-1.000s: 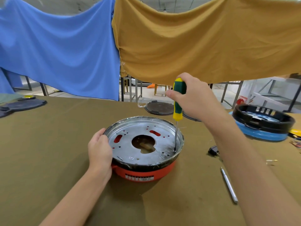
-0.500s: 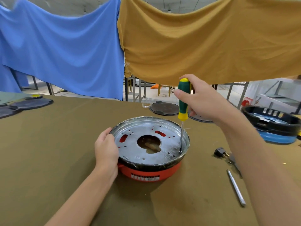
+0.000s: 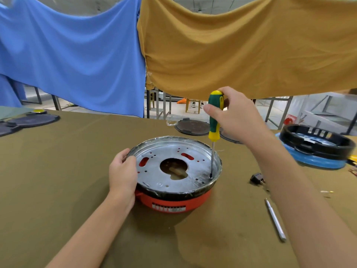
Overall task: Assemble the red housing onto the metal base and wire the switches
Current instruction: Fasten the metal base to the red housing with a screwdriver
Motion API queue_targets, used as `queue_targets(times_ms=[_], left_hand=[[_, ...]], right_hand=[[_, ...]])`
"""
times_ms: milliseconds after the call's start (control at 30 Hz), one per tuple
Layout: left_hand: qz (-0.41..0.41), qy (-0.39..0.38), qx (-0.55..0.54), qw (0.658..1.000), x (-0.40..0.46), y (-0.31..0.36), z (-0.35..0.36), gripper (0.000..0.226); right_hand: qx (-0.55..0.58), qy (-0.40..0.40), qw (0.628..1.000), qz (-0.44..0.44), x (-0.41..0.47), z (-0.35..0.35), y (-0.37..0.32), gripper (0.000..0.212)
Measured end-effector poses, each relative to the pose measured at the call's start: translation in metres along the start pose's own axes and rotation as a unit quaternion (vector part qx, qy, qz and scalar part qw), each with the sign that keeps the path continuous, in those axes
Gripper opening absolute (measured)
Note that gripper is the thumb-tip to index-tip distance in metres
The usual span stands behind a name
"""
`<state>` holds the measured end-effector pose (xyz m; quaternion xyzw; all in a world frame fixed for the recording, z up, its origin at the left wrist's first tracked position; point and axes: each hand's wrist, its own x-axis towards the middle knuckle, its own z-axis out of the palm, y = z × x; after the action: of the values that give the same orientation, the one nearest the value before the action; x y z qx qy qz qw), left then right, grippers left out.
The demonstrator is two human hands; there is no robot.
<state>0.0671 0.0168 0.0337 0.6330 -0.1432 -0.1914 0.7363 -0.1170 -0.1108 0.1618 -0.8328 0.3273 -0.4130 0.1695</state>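
On olive table (image 3: 58, 171), left hand (image 3: 122, 175) grips metal base (image 3: 173, 167); right hand (image 3: 237, 117) holds screwdriver (image 3: 214, 120) upright.

Olive-covered table (image 3: 58, 180), red housing (image 3: 174, 202), pen (image 3: 275, 221), plug (image 3: 257, 178)

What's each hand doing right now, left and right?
Left hand: grips the rim of the metal base on the red housing.
Right hand: holds the screwdriver upright, tip down on the base near its right edge.
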Motion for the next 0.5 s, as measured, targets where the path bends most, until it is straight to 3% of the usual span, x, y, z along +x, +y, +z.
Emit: queue_targets(times_ms=[133, 267, 367, 500], left_hand=[[-0.002, 0.001, -0.005, 1.000, 0.0020, 0.0000, 0.0011, 0.054], [-0.002, -0.009, -0.004, 1.000, 0.0012, 0.0001, 0.0003, 0.055], [-0.001, -0.010, -0.001, 1.000, 0.0018, 0.0001, -0.0003, 0.055], [-0.001, -0.011, 0.004, 1.000, 0.0013, -0.0004, -0.0009, 0.056]], right_hand=[[0.062, -0.041, 0.997, 0.009, 0.0025, -0.0049, 0.0006, 0.024], [-0.055, 0.040, 0.998, 0.016, 0.0013, 0.0010, 0.0000, 0.037], [-0.069, 0.063, 0.995, 0.034, 0.0008, 0.0039, -0.0005, 0.043], [-0.026, 0.008, 0.999, 0.033, 0.0006, 0.0018, 0.0036, 0.034]])
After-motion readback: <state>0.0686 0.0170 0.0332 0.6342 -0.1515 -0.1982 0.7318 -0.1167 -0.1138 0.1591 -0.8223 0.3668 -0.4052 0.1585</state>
